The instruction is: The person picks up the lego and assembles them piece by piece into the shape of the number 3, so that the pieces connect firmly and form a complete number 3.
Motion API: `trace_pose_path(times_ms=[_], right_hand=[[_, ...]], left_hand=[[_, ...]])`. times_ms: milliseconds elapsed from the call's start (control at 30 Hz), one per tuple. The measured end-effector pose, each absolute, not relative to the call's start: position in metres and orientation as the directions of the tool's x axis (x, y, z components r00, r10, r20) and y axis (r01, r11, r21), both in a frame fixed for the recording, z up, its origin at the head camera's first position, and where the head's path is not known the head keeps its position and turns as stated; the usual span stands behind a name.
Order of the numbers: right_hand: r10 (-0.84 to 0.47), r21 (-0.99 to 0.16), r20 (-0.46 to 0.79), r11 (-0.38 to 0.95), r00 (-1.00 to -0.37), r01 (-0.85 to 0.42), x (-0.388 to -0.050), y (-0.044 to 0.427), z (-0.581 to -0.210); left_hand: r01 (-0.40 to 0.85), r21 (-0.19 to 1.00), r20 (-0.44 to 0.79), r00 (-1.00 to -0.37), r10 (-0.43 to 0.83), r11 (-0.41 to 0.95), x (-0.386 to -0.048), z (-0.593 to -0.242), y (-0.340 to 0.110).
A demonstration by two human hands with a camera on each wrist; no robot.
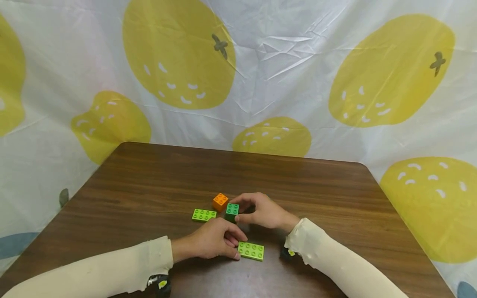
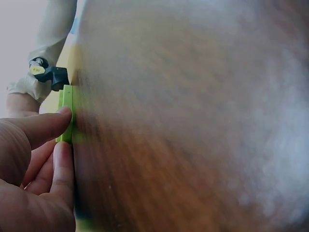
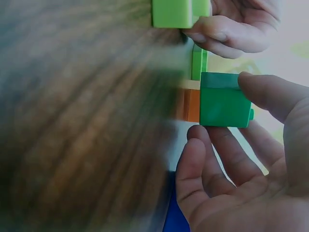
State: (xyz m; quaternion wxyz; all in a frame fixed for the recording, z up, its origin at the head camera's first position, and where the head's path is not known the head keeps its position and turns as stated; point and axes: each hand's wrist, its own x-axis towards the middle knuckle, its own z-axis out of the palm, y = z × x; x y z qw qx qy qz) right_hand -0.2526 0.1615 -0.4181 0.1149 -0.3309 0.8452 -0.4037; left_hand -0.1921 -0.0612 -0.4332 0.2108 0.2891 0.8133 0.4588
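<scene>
At the left of the brown wood-grain table (image 1: pixel 149 186), the far lime-green flat plastic brick (image 1: pixel 204 215), rectangular and topped with two rows of studs, lies studs up; just below it comes the person's left hand (image 1: pixel 210 239), whose thumb and fingers pinch the left end of the near lime-green flat plastic brick (image 1: pixel 251 251), a matching rectangle; whether that piece rests on the tabletop or is slightly raised, I cannot tell.

Beyond the left hand stands the orange cube-shaped plastic brick (image 1: pixel 220 202), four studs on top, with neither hand on it; just to its right and nearer the person is the dark-green cube-shaped plastic brick (image 1: pixel 232 210), also four-studded and upright; the person's right hand (image 1: pixel 264 212) grasps it from the right, thumb on the near side and fingers bent about the far side; whether it touches the orange one is unclear.

The step in hand seems to be taking hold of two pieces, one per hand, with none joined yet; if they are meant to go together, the next move calls for raising the green cube, bringing it over the near lime piece, lining up studs and pressing down while the left hand steadies.
</scene>
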Motion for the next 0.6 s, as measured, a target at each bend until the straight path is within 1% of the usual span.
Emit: trace_pose_path(times_ms=[300, 600], right_hand=[[-0.601, -0.764, 0.059, 0.487, -0.797, -0.424, -0.253, 0.168, -0.41], [-0.582, -0.771, 0.092, 0.472, -0.808, -0.427, -0.248, 0.176, -0.403]], left_hand=[[0.273, 0.867, -0.079, -0.75, 0.657, 0.416, -0.193, -0.434, -0.061], [0.269, 0.88, -0.062, -0.751, 0.657, 0.392, -0.192, -0.434, -0.061]])
